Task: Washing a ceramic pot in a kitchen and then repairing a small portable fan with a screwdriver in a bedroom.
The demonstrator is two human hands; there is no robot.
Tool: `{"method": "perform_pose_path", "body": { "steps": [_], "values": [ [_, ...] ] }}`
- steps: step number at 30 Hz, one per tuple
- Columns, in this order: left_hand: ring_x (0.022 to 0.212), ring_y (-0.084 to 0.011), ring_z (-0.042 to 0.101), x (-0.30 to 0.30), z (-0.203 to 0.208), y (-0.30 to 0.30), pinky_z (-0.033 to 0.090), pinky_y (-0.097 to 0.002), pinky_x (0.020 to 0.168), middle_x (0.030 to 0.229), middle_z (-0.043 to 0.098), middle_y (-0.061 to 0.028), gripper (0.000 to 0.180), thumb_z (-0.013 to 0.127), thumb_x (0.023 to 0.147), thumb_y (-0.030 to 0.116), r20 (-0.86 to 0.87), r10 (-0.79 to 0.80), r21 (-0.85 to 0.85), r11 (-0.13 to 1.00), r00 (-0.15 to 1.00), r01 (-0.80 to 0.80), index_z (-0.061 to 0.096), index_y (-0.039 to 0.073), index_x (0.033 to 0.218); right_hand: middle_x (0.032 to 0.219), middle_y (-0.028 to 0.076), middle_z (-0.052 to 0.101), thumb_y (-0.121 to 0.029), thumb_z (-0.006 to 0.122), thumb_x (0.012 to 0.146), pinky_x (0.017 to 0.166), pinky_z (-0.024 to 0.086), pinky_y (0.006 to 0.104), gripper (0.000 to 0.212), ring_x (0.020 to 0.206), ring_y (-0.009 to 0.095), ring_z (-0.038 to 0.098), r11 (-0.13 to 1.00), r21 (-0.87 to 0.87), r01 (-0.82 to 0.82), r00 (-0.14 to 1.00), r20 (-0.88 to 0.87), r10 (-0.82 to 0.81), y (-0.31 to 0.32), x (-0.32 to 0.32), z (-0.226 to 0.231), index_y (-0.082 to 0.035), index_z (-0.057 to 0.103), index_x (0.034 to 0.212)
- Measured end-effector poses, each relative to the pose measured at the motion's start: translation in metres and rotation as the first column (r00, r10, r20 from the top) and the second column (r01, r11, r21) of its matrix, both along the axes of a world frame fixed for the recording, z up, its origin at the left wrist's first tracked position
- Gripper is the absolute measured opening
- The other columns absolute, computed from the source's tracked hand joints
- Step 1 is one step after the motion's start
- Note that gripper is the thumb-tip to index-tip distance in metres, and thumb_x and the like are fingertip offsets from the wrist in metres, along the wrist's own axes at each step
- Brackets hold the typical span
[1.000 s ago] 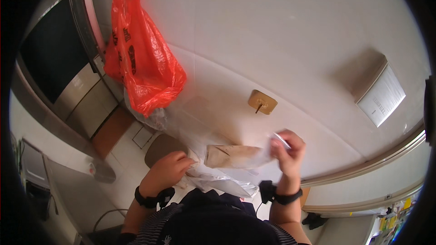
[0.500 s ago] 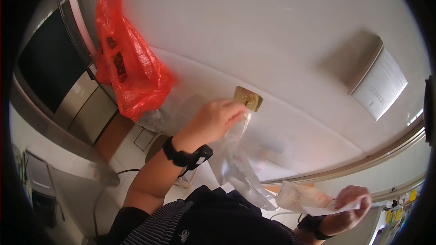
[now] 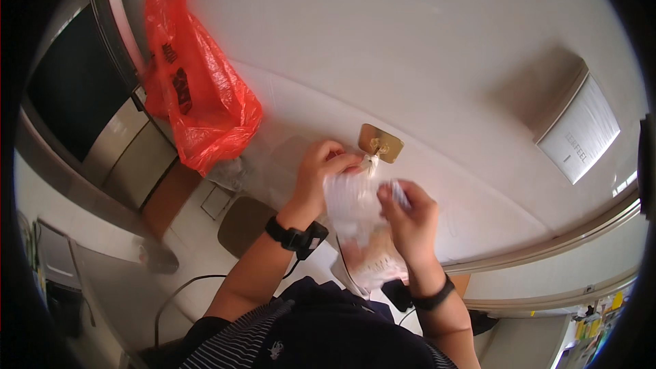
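Clear plastic (image 3: 350, 201) partly blurred

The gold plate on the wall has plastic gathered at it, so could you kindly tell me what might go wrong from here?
The gathered plastic might slip away from the gold plate, since the left hand is working close beside it.

The clear plastic pinched by the right hand looks thin and could tear or slide free.

The black cable trailing loosely from the left wrist might snag as that arm moves.
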State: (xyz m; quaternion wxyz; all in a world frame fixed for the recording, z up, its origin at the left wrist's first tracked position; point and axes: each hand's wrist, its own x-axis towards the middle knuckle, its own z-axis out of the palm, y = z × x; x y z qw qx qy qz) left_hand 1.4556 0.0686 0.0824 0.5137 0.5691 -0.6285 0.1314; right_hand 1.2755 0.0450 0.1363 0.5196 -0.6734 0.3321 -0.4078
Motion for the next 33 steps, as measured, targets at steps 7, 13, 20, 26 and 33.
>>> {"method": "perform_pose_path", "body": {
  "steps": [7,13,20,26,33],
  "values": [
    [0.084,-0.0079,0.054,-0.001,0.012,0.041,0.044,-0.0200,0.070,0.097,0.058,-0.0060,0.016,0.058,0.086,0.008,-0.836,-0.328,-0.082,0.868,0.441,0.490,0.058,-0.003,0.098,0.070,0.003,0.060,-0.012,0.062,0.084,0.058,0.047,0.0217,0.017,0.063,0.007,0.056,0.980,-0.002,0.199,0.966,0.167,-0.196,-0.015,0.046,-0.035,0.005,0.060,0.089],
    [0.065,-0.0027,0.051,0.004,0.001,0.007,0.041,-0.0180,0.058,0.071,0.059,0.0013,0.017,0.062,0.085,0.015,-0.837,-0.137,-0.060,0.985,0.530,0.161,0.060,-0.002,0.089,0.070,0.007,0.061,-0.012,0.063,0.083,0.058,0.046,0.0236,0.018,0.061,0.009,0.055,0.954,-0.120,0.273,0.952,0.175,-0.251,-0.017,0.057,-0.042,0.004,0.058,0.088],
    [0.061,-0.0021,0.046,0.002,-0.017,-0.011,0.037,-0.0178,0.053,0.070,0.055,0.0054,0.012,0.063,0.084,0.013,-0.787,0.034,0.093,0.994,0.615,0.064,0.060,0.001,0.085,0.066,0.011,0.060,-0.015,0.063,0.081,0.057,0.045,0.0267,0.018,0.058,0.013,0.055,0.939,-0.114,0.325,0.942,0.124,-0.311,-0.020,0.050,-0.057,0.003,0.059,0.085],
    [0.066,-0.0037,0.049,0.014,-0.058,0.012,0.040,-0.0177,0.057,0.075,0.055,0.0031,0.014,0.065,0.081,0.008,-0.815,-0.126,-0.092,0.992,0.566,0.087,0.060,0.001,0.092,0.087,0.019,0.062,-0.017,0.069,0.077,0.069,0.049,0.0352,0.036,0.078,0.028,0.062,0.775,-0.554,0.304,0.914,-0.060,-0.401,-0.001,0.021,-0.078,0.000,0.054,0.104],
    [0.067,-0.0065,0.054,0.046,-0.158,0.142,0.044,-0.0215,0.061,0.073,0.060,-0.0008,0.012,0.067,0.078,0.008,-0.727,0.301,0.435,0.897,0.617,0.075,0.061,0.002,0.086,0.103,0.017,0.053,-0.006,0.068,0.070,0.077,0.046,0.0396,0.032,0.089,0.032,0.055,0.914,-0.400,0.075,0.738,-0.594,-0.321,0.030,-0.138,-0.212,-0.002,0.054,0.099]
  ]
}}
